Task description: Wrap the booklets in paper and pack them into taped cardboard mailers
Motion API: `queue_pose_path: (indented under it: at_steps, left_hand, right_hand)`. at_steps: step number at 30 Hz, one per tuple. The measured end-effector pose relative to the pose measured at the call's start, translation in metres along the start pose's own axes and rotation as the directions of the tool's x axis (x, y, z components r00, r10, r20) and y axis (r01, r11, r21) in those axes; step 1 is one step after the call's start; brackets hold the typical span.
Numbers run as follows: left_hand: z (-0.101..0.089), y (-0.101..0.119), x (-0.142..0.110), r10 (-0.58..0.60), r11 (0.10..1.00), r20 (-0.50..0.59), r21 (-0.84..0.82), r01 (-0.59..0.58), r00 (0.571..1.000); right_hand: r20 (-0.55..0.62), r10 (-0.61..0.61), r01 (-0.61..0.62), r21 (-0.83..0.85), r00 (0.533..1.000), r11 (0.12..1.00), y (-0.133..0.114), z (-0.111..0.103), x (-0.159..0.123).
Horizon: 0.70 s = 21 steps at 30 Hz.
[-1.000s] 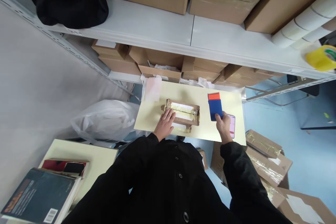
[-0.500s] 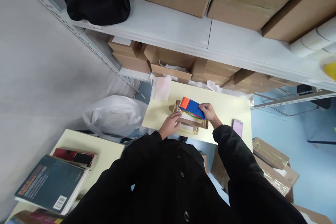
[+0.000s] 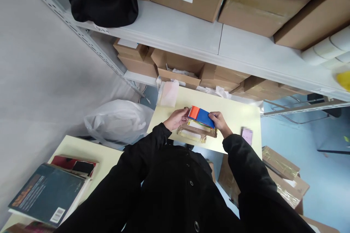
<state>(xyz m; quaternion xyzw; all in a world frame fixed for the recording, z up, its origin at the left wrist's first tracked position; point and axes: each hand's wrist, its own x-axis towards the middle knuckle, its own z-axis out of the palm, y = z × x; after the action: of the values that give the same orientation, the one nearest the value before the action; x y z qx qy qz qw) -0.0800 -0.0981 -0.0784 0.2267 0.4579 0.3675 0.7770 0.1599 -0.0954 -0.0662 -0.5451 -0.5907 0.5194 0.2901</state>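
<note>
My right hand (image 3: 217,119) grips the blue end of a tape dispenser (image 3: 205,117), thumb on top. The dispenser has an orange front part with a toothed edge and is held over a cardboard package (image 3: 203,128). At the orange end, my left hand (image 3: 179,117) closes its thumb and fingers by the toothed edge; whether they also pinch a strip of tape is too small to tell. The package has a pale label and shiny tape along its edges, and lies on the cream table (image 3: 235,111) near its front edge.
A phone (image 3: 247,135) lies on the table's right side, with a pinkish paper (image 3: 169,94) at the back left. Cardboard boxes (image 3: 177,69) fill the shelf behind. A white plastic bag (image 3: 120,120) stands left; books (image 3: 49,193) lie on another table. More boxes (image 3: 281,162) stand right.
My left hand has come off the package and up to the dispenser's orange end, closing there. My right hand still holds the dispenser, which has shifted slightly right and nearer.
</note>
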Motion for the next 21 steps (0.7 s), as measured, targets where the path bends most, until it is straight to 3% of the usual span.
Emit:
queue_pose_path:
  at_steps: [8, 15, 21]
  left_hand:
    - [-0.005, 0.011, 0.005, 0.216, 0.92, -0.13, 0.358, -0.157, 0.968]
    - [-0.038, 0.011, -0.002, 0.209, 0.93, -0.32, 0.356, -0.087, 0.924]
    - [-0.047, -0.003, 0.009, 0.227, 0.919, -0.32, 0.383, -0.093, 0.92]
  right_hand:
    - [0.035, -0.019, 0.024, -0.129, 0.999, 0.991, -0.01, -0.002, 0.002]
    - [-0.011, 0.01, -0.013, -0.277, 1.0, 0.961, -0.009, -0.036, -0.011]
    - [-0.039, -0.018, 0.003, -0.346, 0.999, 0.938, -0.005, -0.046, -0.018]
